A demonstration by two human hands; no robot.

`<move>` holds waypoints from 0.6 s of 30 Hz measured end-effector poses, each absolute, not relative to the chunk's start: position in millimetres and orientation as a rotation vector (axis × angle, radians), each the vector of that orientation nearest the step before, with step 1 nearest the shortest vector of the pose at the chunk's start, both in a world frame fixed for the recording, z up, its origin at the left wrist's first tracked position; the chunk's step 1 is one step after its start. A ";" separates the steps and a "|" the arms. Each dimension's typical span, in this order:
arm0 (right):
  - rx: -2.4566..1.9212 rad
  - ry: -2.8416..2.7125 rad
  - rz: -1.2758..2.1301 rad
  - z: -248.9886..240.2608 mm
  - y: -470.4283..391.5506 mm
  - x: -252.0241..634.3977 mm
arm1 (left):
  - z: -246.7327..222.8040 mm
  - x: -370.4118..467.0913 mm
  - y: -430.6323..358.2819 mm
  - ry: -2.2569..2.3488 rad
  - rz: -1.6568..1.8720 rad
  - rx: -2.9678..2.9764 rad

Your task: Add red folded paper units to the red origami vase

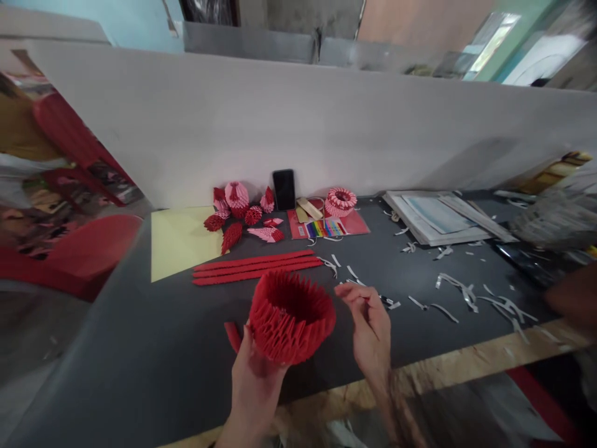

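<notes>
Left hand (254, 379) grips the red paper bowl (291, 317) from beneath, opening tilted up and away (held above the bench (163, 348)). Right hand (368, 323) just right of its rim, fingers pinched together; contents unclear.

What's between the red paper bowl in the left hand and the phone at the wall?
Head view: three long red paper strips lie across that stretch, between the red paper bowl and the phone; small folded red-pink pieces lie beyond them.

left hand (254, 373): mostly hidden under the red paper bowl (291, 317) | right edge: blurry grey heap (555, 218) | left side: blurry red chair (88, 249)
</notes>
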State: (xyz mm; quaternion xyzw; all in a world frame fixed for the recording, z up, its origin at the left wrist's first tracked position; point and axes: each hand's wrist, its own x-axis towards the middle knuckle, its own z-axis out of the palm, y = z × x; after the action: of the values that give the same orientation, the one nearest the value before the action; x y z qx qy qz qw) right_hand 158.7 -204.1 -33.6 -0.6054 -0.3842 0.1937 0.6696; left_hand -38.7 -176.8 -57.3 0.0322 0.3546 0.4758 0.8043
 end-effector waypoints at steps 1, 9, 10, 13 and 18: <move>-1.388 -0.907 0.410 -29.3 -206.1 157.6 | -53.7 -37.7 -171.8 0.788 1.017 0.039; -1.534 -1.025 0.493 -22.0 -209.2 156.8 | -34.3 -31.7 -162.4 0.830 0.991 0.076; -1.531 -1.022 0.501 -24.3 -208.1 157.4 | -31.5 -31.4 -163.5 0.829 1.002 0.100; -1.507 -1.010 0.543 -30.0 -206.2 156.9 | -24.1 -31.2 -165.3 0.856 1.044 0.187; -1.527 -0.971 0.567 -32.0 -207.1 151.3 | -25.0 -33.0 -167.4 0.817 1.039 0.396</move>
State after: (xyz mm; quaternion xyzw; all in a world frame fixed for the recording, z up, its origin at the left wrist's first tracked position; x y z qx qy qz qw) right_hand 151.3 -207.1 -32.0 -0.6540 -0.4161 0.2428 0.5832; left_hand -33.0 -167.4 -25.0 0.1825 0.3768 0.4792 0.7714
